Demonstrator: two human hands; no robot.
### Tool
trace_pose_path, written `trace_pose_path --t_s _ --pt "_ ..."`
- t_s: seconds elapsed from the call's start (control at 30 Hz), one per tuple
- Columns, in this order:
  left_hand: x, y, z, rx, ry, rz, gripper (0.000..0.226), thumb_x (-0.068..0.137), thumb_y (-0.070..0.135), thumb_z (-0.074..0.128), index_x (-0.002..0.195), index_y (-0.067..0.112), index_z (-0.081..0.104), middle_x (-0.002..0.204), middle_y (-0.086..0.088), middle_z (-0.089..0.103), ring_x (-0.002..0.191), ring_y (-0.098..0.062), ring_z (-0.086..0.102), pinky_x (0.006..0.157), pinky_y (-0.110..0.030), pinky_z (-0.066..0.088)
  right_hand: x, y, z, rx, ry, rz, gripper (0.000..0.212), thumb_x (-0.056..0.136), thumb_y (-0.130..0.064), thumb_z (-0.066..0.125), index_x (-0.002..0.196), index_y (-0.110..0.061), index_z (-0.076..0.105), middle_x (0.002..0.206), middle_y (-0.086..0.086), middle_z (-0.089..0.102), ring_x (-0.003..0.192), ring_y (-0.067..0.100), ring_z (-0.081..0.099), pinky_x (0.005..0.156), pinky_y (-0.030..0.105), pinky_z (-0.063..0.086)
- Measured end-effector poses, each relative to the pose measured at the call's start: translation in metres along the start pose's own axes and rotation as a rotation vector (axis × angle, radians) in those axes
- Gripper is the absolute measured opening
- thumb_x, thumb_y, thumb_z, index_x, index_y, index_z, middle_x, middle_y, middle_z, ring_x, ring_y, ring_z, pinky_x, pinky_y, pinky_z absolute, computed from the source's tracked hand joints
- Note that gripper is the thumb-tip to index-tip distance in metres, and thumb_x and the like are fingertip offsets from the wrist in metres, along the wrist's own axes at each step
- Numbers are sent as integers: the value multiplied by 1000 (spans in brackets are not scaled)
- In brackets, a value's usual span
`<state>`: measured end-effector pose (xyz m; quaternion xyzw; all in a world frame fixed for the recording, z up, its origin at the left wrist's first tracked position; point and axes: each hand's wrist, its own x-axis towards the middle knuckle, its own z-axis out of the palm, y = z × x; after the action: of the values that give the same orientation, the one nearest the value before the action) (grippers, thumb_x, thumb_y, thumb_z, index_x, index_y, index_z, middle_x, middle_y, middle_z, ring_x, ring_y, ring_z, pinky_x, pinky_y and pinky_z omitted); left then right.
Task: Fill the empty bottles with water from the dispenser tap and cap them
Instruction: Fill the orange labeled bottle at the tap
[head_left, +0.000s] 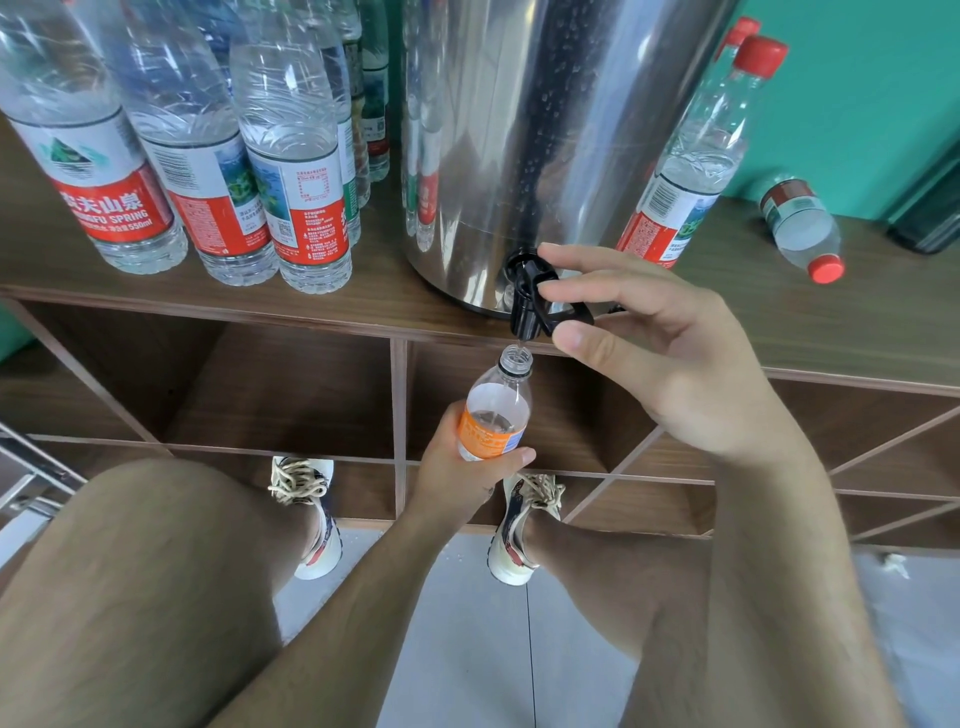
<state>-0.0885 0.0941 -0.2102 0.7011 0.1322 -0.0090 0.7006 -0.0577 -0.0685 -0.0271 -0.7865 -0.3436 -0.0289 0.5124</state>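
Fingers (613, 265) and thumb of the right hand (670, 364) pinch the black tap (525, 299); the left hand (457, 470) grips the orange-labelled bottle (496, 410).
The bottle stands upright, uncapped, its mouth just below the spout; the steel dispenser (545, 130) sits on the wooden shelf (363, 299); clear bottles (296, 197) stand left of it, a red-capped bottle (691, 171) right.

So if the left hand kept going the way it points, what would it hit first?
Likely the black tap: the bottle in the left hand has its open mouth right beneath it, depth unclear.
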Motion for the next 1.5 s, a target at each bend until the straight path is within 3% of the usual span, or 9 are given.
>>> trace_pose_path --t_s 0.27,0.57,0.67,0.83,0.97,1.1,1.2,1.3,1.5 --pt "-1 1 0 -15 -6 -6 65 72 31 93 123 37 53 109 19 66 99 -1 65 66 -6 50 0 1 0 -10 -7 2 25 94 -15 73 119 -17 73 143 -5 64 136 16 58 98 40 57" --pt "-3 1 0 -37 -21 -31 62 71 29 94 120 39 57 108 15 70 102 -9 67 66 -12 52 1 -1 0 -22 -4 -5 25 95 -15 73 120 -14 73 144 -3 63 135 18 58 97 44 58" --pt "-4 2 1 -18 -22 -29 67 72 32 94 126 39 55 112 16 69 105 -8 66 76 -14 51 0 -1 0 -40 0 1 25 95 -15 73 120 -13 74 144 -4 63 134 19 58 98 46 57" --pt "-3 1 1 -24 -19 -33 65 71 30 94 124 38 57 109 13 72 103 -11 68 71 -15 52 2 -4 -1 -26 23 10 27 105 -16 54 120 -8 75 140 2 66 136 12 57 112 31 45" --pt "-2 0 2 -27 -11 -24 66 70 31 94 125 38 57 109 14 72 104 -11 69 75 -17 53 2 -7 0 15 41 45 35 109 -20 43 117 -10 75 140 -1 67 137 14 56 111 32 46" --pt "0 -1 2 -24 -7 -11 66 69 31 95 123 38 59 107 15 73 101 -6 69 89 -26 55 3 -7 1 -66 32 8 23 103 -16 60 119 -9 75 144 2 61 133 15 58 107 29 49" --pt "0 1 2 -36 -12 -13 62 70 27 95 120 38 59 105 16 73 96 -1 69 84 -21 54 3 -11 1 -131 16 -27 26 93 -15 75 118 -12 76 142 0 61 130 16 59 100 27 51" --pt "-1 3 2 -37 -9 -8 59 70 26 95 115 39 59 102 18 73 93 3 68 80 -17 51 4 -13 2 -179 12 -59 30 87 -13 79 116 -11 77 135 3 63 123 11 60 98 22 49" --pt "-1 3 2 -41 -18 -13 62 69 29 95 118 39 59 107 15 73 101 -5 69 91 -27 55 2 -13 -3 -180 4 -50 31 86 -11 80 116 -12 77 128 2 64 121 14 61 94 26 50"
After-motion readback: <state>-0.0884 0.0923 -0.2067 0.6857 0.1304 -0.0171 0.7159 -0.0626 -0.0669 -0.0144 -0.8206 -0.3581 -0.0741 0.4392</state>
